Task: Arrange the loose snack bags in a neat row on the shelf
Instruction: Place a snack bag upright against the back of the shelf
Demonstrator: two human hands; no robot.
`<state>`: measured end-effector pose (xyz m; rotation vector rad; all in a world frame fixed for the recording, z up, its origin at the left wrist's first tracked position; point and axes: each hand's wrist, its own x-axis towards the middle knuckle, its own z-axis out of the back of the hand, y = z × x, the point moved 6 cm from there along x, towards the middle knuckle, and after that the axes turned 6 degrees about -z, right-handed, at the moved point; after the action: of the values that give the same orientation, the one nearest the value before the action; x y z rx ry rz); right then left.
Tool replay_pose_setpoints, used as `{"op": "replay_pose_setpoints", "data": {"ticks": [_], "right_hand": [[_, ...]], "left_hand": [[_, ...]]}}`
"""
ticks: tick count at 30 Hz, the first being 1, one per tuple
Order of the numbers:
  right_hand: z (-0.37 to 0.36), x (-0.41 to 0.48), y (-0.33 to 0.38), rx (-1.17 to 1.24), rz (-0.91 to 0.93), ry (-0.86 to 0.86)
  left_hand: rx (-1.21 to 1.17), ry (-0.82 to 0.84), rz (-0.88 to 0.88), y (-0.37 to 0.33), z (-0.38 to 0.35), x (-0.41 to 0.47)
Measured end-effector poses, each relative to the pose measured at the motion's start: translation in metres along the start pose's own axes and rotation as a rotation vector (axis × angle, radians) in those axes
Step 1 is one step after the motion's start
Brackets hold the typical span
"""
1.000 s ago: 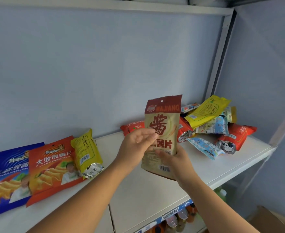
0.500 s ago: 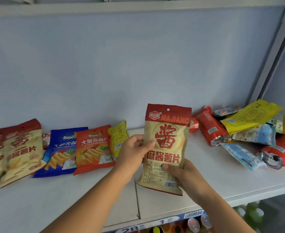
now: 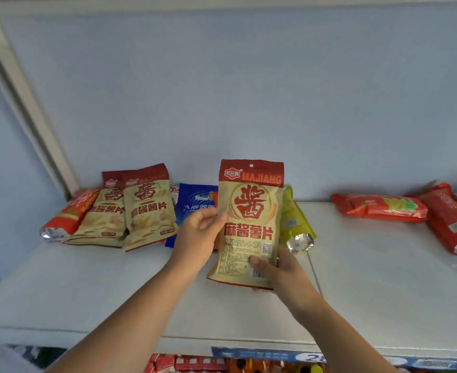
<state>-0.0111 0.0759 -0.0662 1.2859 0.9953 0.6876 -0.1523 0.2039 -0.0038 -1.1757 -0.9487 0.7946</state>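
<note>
Head view: a tan snack bag [image 3: 251, 211] with a red top band is held upright above the shelf [image 3: 383, 278], its printed face to the camera. The left hand [image 3: 199, 232] pinches the bag's left edge at mid-height, thumb on the front. The right hand [image 3: 278, 267] clasps the bag's lower right corner, thumb across the front near the barcode. Both grips are closed on the bag.

Left of the tan snack bag, two matching bags [image 3: 149, 211] lean against the back wall [image 3: 249, 90], overlapping each other. A red packet [image 3: 68, 216] lies at the far left end against them. A blue bag [image 3: 195, 203] stands just left of and behind the tan snack bag, partly hidden by the left hand. A yellow bag [image 3: 294, 222] leans just behind its right edge, foil end toward the camera.

Right of the tan snack bag, past the yellow one, a stretch of bare shelf runs to a flat red packet [image 3: 378, 208] at the wall and another red packet [image 3: 450, 222] at the frame's right edge. Below and in front of the tan snack bag, bare shelf reaches the front lip, where a blue price strip [image 3: 276, 355] runs. A seam [image 3: 313, 267] crosses the shelf just right of the right hand.
</note>
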Motion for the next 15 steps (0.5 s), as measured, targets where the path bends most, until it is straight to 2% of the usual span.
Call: {"op": "replay_pose_setpoints", "data": {"ticks": [8, 12, 15], "right_hand": [[-0.129, 0.06, 0.017, -0.086, 0.018, -0.072], [-0.143, 0.092, 0.033, -0.169, 0.033, -0.209], [-0.14, 0.118, 0.038, -0.417, -0.008, -0.297]], "left_hand": [[0.151, -0.056, 0.058, 0.052, 0.145, 0.03], [0.174, -0.009, 0.079, 0.066, 0.17, 0.032], [0.209, 0.031, 0.061, 0.07, 0.177, 0.032]]}}
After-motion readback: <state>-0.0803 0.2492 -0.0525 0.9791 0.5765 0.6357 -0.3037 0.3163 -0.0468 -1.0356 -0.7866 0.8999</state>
